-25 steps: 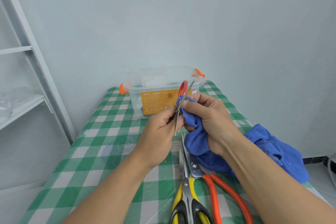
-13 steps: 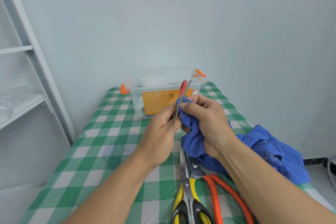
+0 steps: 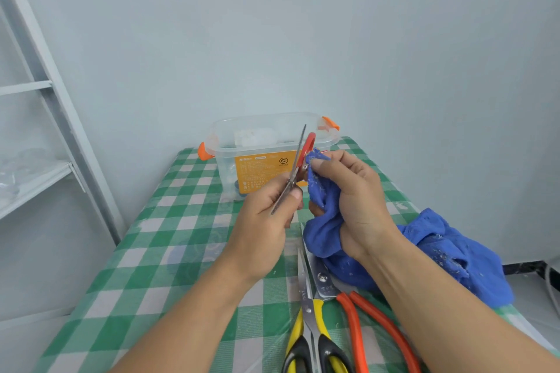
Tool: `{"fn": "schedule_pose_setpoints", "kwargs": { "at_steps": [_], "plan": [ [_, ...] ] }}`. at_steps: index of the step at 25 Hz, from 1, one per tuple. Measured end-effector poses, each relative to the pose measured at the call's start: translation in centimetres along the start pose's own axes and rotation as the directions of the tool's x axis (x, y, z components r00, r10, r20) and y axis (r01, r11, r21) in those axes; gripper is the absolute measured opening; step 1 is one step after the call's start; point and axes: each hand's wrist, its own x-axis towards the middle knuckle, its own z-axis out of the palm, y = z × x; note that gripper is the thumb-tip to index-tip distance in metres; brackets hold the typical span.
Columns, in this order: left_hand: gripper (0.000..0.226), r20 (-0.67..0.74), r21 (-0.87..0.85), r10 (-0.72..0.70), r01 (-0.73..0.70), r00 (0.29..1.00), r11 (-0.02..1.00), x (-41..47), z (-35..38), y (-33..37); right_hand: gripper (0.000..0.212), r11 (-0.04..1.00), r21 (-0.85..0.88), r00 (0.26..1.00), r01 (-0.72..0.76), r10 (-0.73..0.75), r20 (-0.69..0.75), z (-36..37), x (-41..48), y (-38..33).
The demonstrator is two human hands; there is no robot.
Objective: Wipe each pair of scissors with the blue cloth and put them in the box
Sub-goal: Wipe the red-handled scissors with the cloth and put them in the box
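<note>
Head view: the left hand (image 3: pixel 263 230) pinches the small red-handled scissors (image 3: pixel 296 148) by the thin steel blade, raised before the clear plastic box (image 3: pixel 230 142). The right hand (image 3: pixel 357 200) clutches the soft, linty blue cloth (image 3: pixel 324 239) against their red loop. They look light, stiff and slick, with sharp edges, and seem safest held by the flats or handles.

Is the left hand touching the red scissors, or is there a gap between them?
Touching. The head view shows the left hand pinching the metal blade of the red scissors between thumb and fingers.
</note>
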Motion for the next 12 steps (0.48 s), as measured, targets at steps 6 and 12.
{"fn": "schedule_pose_setpoints", "kwargs": {
  "at_steps": [6, 12],
  "plan": [
    [0.016, -0.031, -0.191, -0.109, 0.101, 0.994, 0.976, 0.2, -0.6, -0.1, 0.021, 0.999, 0.037, 1.000, 0.022, -0.022, 0.016, -0.5, 0.0, -0.8],
    [0.031, 0.041, -0.436, -0.281, 0.270, 0.959, 0.858, 0.6, -1.5, 0.3, 0.010, 0.978, -0.113, 0.984, 0.178, -0.178, 0.008, -1.3, 0.3, -0.8]
  ]
}}
